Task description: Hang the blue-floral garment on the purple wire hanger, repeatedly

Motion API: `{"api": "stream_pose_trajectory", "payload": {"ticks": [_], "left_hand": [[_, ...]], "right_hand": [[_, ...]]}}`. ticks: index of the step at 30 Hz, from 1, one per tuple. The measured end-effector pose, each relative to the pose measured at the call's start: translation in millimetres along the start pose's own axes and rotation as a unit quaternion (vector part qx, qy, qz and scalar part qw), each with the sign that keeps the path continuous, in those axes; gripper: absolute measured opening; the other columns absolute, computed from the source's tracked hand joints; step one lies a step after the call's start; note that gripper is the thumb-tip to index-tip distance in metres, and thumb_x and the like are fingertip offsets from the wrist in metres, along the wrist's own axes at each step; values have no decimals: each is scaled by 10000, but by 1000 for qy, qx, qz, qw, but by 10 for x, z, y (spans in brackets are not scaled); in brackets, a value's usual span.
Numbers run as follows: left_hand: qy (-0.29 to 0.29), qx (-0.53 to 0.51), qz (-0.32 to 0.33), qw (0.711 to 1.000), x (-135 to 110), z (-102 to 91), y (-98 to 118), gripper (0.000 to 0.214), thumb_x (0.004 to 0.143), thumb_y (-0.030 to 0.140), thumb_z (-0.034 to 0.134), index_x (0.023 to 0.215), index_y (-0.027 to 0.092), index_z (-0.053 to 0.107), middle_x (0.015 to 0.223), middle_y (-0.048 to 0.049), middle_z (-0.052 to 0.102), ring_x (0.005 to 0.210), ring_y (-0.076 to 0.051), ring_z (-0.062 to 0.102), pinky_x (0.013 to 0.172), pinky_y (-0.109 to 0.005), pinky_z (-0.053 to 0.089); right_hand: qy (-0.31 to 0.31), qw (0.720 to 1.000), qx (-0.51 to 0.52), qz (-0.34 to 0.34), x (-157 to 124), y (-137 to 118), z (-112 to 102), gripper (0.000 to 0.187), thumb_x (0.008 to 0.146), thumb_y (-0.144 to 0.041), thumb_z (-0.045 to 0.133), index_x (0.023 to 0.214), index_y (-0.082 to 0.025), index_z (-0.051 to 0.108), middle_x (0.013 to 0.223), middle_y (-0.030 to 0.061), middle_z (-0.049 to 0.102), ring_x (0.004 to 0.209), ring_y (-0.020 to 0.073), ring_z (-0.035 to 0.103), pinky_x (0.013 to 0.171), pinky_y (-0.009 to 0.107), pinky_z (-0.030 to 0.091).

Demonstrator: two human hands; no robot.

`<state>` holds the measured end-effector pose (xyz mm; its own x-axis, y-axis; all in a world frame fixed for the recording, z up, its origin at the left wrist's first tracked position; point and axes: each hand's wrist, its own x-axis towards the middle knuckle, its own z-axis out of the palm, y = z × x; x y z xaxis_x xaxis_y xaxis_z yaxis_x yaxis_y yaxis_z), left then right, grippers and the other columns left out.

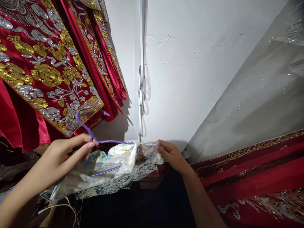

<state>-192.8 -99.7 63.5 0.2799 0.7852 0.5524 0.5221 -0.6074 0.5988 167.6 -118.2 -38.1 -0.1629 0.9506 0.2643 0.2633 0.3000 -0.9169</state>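
Note:
My left hand [71, 152] pinches a purple cord [111, 141] between thumb and forefinger. One end of the cord curls up and away from the fingers, while the other runs right to the top edge of a patterned fabric piece [128, 158], pale with blue and yellow marks. My right hand [168, 152] grips the right end of that fabric's upper edge, with thumb and fingers pressed together. A thin purple stick or cord [105, 171] shows across the middle of the fabric; which it is I cannot tell. Sheer, crumpled material covers part of the fabric.
Red garments with gold and silver embroidery [47, 74] hang at upper left. A white wall [180, 79] with a cable [140, 95] stands ahead. Sheer sparkly cloth [256, 104] and red embroidered cloth [261, 177] hang at right. White wires [68, 205] lie at lower left.

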Motion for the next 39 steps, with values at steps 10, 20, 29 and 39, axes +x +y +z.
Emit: {"api": "stream_pose_trajectory", "payload": {"ticks": [10,20,29,39], "left_hand": [[100,-36,128,986,24,906,65,373,852,179,671,1177,362,694,888,-3,709,699,-196,628,664,-315,480],[-134,-132,-76,979,-219,2100,-372,270,936,384,580,1191,316,637,965,-54,653,804,-242,598,716,-310,423],[4,-205,-124,971,-338,2341,-330,59,906,315,608,869,294,647,916,-56,684,881,-263,618,820,-353,429],[79,-482,-310,816,-533,2355,-136,438,734,328,827,872,257,417,712,32,647,596,-127,559,609,-240,425]], "right_hand": [[312,925,218,-16,711,-279,-382,397,796,-556,717,957,-207,618,865,74,728,849,268,713,693,358,581],[403,897,170,68,223,335,-441,594,860,-649,606,1240,-193,603,1042,101,742,935,279,732,731,357,610],[397,881,230,119,356,504,-400,621,857,-622,621,1314,-203,594,1181,118,706,1016,284,709,792,384,599],[510,857,-62,31,-309,771,546,236,879,-402,626,1027,-224,577,965,66,614,885,236,609,828,410,527]]}}
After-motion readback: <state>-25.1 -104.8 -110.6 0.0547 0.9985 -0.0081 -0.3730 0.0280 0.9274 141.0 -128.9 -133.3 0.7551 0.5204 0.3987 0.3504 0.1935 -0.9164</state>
